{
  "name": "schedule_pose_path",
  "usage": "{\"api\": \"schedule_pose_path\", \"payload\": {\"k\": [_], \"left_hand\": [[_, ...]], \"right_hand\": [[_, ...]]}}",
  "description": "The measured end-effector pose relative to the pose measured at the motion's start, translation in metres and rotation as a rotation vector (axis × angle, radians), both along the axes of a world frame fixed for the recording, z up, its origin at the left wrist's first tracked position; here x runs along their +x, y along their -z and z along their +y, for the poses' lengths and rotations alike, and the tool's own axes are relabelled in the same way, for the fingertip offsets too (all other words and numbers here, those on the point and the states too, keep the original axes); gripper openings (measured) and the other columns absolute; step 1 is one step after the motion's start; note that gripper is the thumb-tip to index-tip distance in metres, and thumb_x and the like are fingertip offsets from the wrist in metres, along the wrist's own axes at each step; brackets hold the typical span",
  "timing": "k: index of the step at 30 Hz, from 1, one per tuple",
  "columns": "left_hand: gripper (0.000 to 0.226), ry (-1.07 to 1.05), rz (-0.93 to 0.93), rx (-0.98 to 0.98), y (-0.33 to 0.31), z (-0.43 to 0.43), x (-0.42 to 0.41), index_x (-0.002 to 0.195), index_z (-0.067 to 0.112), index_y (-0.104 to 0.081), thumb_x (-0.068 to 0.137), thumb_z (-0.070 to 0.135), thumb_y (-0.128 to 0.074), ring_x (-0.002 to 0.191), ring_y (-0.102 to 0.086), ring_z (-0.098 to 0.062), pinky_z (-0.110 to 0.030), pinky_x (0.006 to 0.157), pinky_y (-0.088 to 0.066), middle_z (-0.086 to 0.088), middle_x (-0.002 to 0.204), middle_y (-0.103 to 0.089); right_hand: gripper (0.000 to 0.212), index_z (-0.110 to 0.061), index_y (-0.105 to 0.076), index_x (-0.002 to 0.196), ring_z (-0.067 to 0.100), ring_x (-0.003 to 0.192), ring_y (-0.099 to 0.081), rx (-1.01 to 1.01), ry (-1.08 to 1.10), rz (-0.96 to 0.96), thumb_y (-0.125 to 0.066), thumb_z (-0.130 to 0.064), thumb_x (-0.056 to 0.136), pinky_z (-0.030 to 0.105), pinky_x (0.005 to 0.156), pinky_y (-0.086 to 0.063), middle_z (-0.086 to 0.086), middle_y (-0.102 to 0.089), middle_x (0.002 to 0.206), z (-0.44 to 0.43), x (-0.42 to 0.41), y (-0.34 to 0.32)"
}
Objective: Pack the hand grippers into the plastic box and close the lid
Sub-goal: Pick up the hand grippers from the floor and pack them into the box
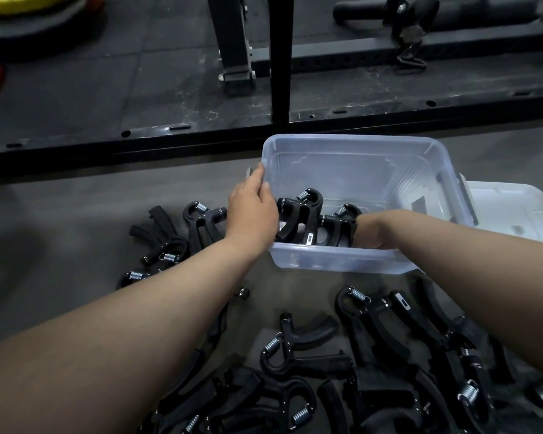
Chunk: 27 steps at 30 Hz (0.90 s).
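A clear plastic box [351,145] stands open on the grey floor. Two black hand grippers with steel springs lie at its near end, one on the left [301,214] and one beside it [339,227]. My left hand [251,211] grips the box's left rim. My right hand [369,230] reaches down inside the box and is closed on the right-hand gripper; its fingers are mostly hidden by the near wall. The white lid [511,211] lies flat to the right of the box. Several more hand grippers [298,349] are scattered on the floor in front.
More black hand grippers [166,242] lie to the left of the box. A black steel rack frame [279,57] with a base rail crosses the floor behind the box. Weight plates [29,14] sit at the far left.
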<state>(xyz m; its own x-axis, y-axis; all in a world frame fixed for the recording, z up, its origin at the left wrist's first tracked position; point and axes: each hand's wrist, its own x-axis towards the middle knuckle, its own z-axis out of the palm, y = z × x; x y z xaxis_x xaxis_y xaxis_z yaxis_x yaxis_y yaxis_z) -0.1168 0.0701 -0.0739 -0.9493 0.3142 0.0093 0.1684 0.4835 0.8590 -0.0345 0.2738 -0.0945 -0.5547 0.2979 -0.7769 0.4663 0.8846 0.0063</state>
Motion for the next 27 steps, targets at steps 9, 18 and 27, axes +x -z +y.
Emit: {"api": "schedule_pose_path", "payload": {"k": [9,18,27], "left_hand": [[0.046,0.025,0.019,-0.018,-0.002,0.001,0.001,0.145,0.018,-0.040,0.100,0.019,-0.038,0.144,-0.026,-0.011,-0.019,0.113,-0.015,-0.001,0.152,-0.037],[0.046,-0.006,-0.010,-0.058,-0.008,0.003,0.003,0.145,0.022,-0.040,0.100,0.018,-0.037,0.139,-0.035,-0.018,-0.017,0.101,-0.020,-0.002,0.148,-0.043],[0.045,-0.017,0.019,-0.107,-0.017,0.003,0.019,0.144,0.020,-0.042,0.099,0.015,-0.036,0.135,-0.039,-0.026,-0.033,0.109,-0.032,-0.008,0.144,-0.048]], "right_hand": [[0.025,-0.008,-0.061,0.109,0.027,0.102,-0.067,0.064,0.068,0.048,-0.062,-0.026,0.091,0.033,0.085,-0.054,0.013,-0.064,0.119,-0.006,-0.002,-0.002],[0.018,0.006,-0.060,0.102,0.031,0.075,-0.070,-0.228,0.401,0.231,-0.046,-0.004,0.096,0.034,0.057,-0.057,0.023,-0.067,0.095,0.014,0.005,-0.011],[0.027,-0.009,-0.068,0.108,0.030,0.100,-0.063,-0.077,-0.002,0.181,-0.048,-0.015,0.091,0.033,0.085,-0.052,0.011,-0.067,0.111,-0.016,0.024,-0.049]]}}
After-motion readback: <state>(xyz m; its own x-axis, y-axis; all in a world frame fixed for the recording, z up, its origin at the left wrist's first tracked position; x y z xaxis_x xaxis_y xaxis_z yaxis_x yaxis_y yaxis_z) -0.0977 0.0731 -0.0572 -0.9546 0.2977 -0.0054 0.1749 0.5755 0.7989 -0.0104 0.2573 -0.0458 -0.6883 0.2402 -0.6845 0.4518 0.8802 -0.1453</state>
